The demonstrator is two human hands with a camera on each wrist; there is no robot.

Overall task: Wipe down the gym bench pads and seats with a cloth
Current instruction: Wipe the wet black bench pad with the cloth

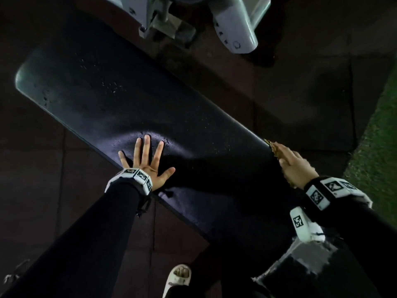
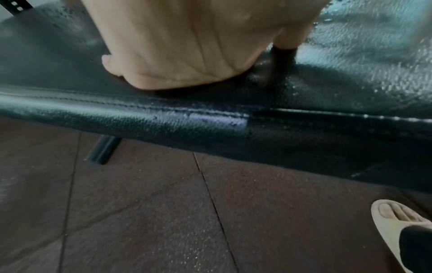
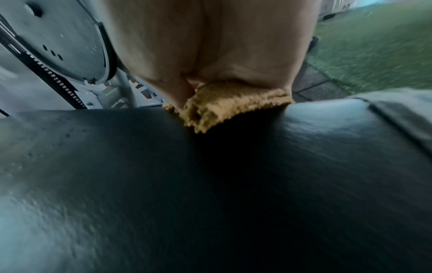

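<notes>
A long black padded bench pad point(image 1: 120, 97) runs diagonally from upper left to lower right, with water droplets on its far half. My left hand point(image 1: 148, 162) lies flat on the pad's near edge with fingers spread, palm pressing the leather point(image 2: 177, 55). My right hand point(image 1: 294, 164) is at the pad's right edge and grips a tan fuzzy cloth point(image 3: 224, 105), which presses against the pad's point(image 3: 210, 184) far rim. Only a small corner of the cloth point(image 1: 271, 148) shows in the head view.
A grey machine frame point(image 1: 234, 24) stands beyond the bench. Dark rubber floor tiles point(image 2: 163, 212) surround it, with green turf point(image 1: 378, 134) at the right. My sandalled foot point(image 1: 178, 278) is on the floor below the pad. A black bench leg point(image 2: 103, 149) sits under the pad.
</notes>
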